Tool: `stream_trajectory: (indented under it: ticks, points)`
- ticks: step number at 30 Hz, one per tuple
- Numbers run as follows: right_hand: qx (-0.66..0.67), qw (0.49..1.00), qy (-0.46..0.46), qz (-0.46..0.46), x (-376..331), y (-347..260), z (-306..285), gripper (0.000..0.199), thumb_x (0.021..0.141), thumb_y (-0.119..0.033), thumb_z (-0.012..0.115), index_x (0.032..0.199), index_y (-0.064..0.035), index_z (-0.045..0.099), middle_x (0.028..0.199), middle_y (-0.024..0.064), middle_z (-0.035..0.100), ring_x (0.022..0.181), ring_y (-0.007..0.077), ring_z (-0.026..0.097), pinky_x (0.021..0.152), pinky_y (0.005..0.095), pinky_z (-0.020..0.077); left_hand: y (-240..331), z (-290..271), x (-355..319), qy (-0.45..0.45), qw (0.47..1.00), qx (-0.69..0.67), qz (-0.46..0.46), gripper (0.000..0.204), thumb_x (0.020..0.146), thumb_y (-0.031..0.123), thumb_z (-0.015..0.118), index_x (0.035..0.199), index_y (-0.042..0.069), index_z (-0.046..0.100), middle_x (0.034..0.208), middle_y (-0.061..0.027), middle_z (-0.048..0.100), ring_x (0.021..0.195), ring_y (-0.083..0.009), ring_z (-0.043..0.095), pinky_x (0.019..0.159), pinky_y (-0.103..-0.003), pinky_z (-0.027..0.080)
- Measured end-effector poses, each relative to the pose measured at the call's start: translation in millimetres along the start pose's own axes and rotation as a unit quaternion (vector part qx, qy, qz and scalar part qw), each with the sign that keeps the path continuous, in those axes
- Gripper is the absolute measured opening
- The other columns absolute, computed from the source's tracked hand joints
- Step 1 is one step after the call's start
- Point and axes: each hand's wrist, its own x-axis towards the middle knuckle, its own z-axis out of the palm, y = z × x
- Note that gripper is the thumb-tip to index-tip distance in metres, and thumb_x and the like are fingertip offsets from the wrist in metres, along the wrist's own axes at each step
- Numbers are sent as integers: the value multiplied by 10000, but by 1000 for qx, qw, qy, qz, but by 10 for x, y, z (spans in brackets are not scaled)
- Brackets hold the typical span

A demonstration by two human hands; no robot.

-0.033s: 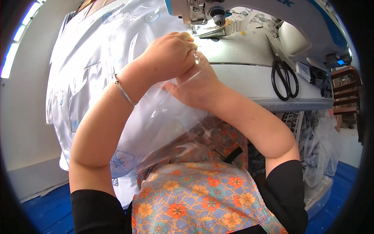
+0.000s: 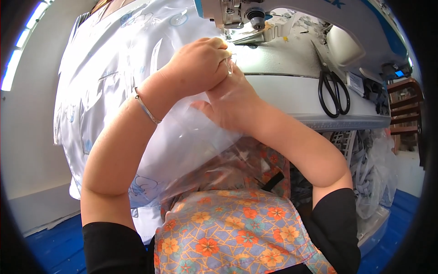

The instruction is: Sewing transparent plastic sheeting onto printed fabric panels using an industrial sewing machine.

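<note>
My left hand is closed, its fingertips pinching the edge of a clear plastic sheet just in front of the sewing machine's needle area. My right hand lies beneath the clear sheet, close against the left hand. Its thumb is spread apart and its fingers stretch forward, the tips partly covered by the left hand. White shiny fabric with pale blue drawings spreads under and left of my left arm. The sheet drapes down over the fabric and toward my flowered apron.
Black-handled scissors lie on the white machine table at right. Thread scraps and a metal guide sit beyond the needle. The machine's arm spans the upper right. Plastic and cloth strips hang below the table edge.
The plastic over my right hand has shifted, and its folds and glints lie differently. My right hand has turned slightly; the left hand stays almost in place.
</note>
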Motion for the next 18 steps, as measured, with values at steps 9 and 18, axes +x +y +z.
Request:
stream_trajectory:
  ticks: [9,18]
  points:
    - [41,994,-25,-101,-731,43,-451,370,780,-98,671,1140,-18,696,1268,168,637,1206,329,597,991,431,510,-85,362,-172,169,980,51,98,370,811,80,615,1171,24,676,1159,-116,671,1154,-272,604,956,-425,499]
    - [50,993,55,-91,-522,179,-336,233,784,-30,651,1008,-33,716,1086,139,730,977,302,717,831,382,589,-399,313,10,170,974,1,150,324,770,59,628,1084,77,702,1095,-91,675,1065,-304,636,875,-420,537]
